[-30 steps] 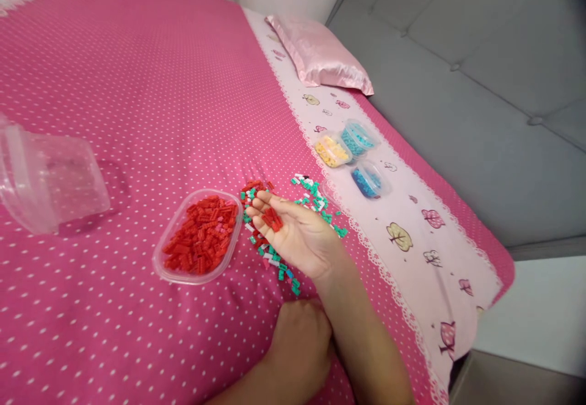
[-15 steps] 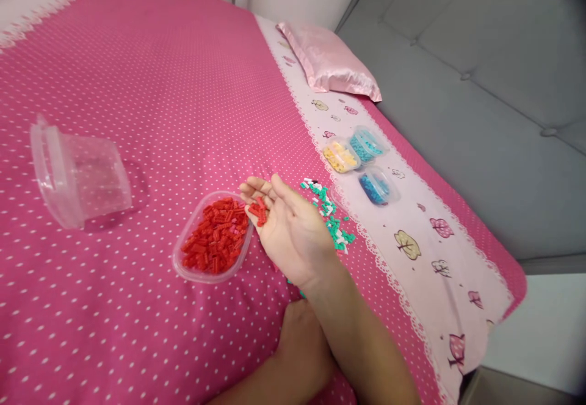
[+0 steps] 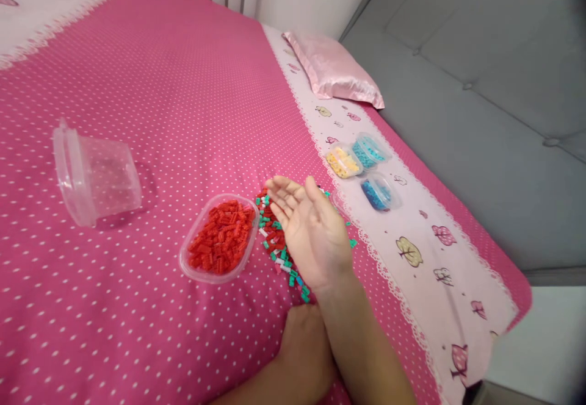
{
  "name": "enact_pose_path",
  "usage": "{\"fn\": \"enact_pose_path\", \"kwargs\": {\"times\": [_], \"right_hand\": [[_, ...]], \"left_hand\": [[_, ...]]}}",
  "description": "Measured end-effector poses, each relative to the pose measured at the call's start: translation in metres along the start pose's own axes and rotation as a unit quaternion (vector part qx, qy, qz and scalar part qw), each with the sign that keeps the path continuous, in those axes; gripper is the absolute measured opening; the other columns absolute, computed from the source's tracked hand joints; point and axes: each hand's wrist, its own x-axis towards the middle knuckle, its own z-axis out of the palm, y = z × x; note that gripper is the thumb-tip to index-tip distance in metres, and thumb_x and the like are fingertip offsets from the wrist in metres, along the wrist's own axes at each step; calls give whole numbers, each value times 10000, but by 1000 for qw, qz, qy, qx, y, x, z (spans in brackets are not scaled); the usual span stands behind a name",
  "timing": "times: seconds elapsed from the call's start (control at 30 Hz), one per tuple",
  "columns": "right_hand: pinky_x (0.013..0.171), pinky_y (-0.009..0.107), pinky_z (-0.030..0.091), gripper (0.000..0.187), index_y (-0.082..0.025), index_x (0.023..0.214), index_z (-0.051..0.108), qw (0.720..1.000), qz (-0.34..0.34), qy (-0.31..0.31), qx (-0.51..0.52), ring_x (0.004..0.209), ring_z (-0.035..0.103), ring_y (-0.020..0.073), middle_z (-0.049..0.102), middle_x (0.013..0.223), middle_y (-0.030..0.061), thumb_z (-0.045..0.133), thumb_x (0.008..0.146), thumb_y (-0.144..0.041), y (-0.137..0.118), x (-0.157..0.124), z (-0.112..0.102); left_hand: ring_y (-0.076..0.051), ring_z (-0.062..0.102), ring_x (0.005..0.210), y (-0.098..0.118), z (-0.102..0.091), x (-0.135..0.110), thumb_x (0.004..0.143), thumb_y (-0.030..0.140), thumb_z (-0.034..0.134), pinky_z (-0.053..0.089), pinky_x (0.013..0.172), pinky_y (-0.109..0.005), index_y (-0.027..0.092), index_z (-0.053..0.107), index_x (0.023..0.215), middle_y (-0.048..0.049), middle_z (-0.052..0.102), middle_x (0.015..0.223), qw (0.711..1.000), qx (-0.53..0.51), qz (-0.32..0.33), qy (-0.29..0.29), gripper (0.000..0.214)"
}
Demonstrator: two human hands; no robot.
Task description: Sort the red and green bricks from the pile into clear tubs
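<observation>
Red bricks [image 3: 222, 234]: no longer carries any in loose-fingered, spread right hand [image 3: 315, 240]; likely has them in tub [image 3: 217, 279] beside mixed pile [image 3: 274, 240]. Cannot judge grip of left hand [image 3: 304, 332].

The bricks [image 3: 222, 237] look like plastic; the tub [image 3: 185, 258] and the jar [image 3: 112, 176] are clear, glossy plastic. The sheet [image 3: 137, 100] is matt cloth, the pillow [image 3: 332, 66] shiny, satiny cloth, the grey panel [image 3: 480, 149] smooth and matt.

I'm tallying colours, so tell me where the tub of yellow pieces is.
In the head view, the tub of yellow pieces sits right of centre, left of the tub of turquoise pieces and below the pillow.
</observation>
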Motion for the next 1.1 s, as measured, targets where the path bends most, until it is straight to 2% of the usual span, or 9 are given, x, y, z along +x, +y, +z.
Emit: {"fn": "enact_pose_path", "kwargs": {"times": [0.2,0.33,0.4,0.5,0.53,0.6,0.87,1.0,1.1], "right_hand": [[948,373,369,330,-192,906,591,989,-93,108,-41,1026,543,179,610,1035,49,459,803,-477,-21,-1,-31],[918,370,385,365,-192,972,550,946,-186,209,-167,1002,542,180,576,1082,59,457,796,-498,-16,-1,-74],[914,376,381,368,-177,993,536,881,-240,276,-299,995,531,194,568,1071,78,475,792,-480,-4,-3,-102],[969,405,318,415,-131,1060,527,730,-300,335,-515,1080,458,240,537,1117,137,479,794,-446,16,-9,-142],[973,408,310,430,-101,1065,530,699,-295,333,-560,1083,450,254,540,1103,164,458,807,-438,21,-11,-153],[966,411,310,455,-54,1087,527,666,-260,343,-609,1082,447,273,539,1100,205,419,833,-415,26,-14,-169],[986,406,292,501,-5,1191,493,648,-191,395,-622,1134,439,294,529,1184,228,386,856,-362,25,-19,-186],[1017,449,242,527,4,1226,484,623,-156,406,-650,1201,378,322,511,1229,230,377,861,-362,28,-42,-194],[1030,511,191,564,-45,1298,440,597,-90,430,-671,1285,277,347,402,1359,212,354,867,-399,29,-66,-203]], "left_hand": [[-267,624,852,1,-2,-5,782,177,429,425,672,-350,168,643,890,-107,677,897,990,133,48,-20,240],[-270,628,846,0,2,-5,814,281,417,445,689,-367,171,627,858,-100,677,882,986,157,61,17,242],[-267,632,827,1,2,-5,810,298,421,449,684,-367,175,622,818,-93,679,858,983,173,60,25,236],[-260,635,806,3,3,-4,810,280,410,447,681,-362,181,613,798,-85,679,836,977,204,60,34,226],[-258,634,806,4,4,-4,814,283,406,445,685,-362,185,610,799,-83,678,834,975,212,59,37,227],[-252,630,801,4,7,-3,825,307,398,440,688,-356,192,608,804,-81,674,819,970,229,62,50,239],[-228,625,723,1,19,0,836,349,376,415,637,-321,185,605,750,-81,667,751,950,276,94,111,294],[-207,621,714,1,21,1,846,375,363,406,647,-301,187,614,745,-80,668,740,940,297,104,132,330],[-202,620,734,1,22,-1,852,398,359,400,660,-294,190,619,755,-77,674,765,933,311,111,140,346]]}}
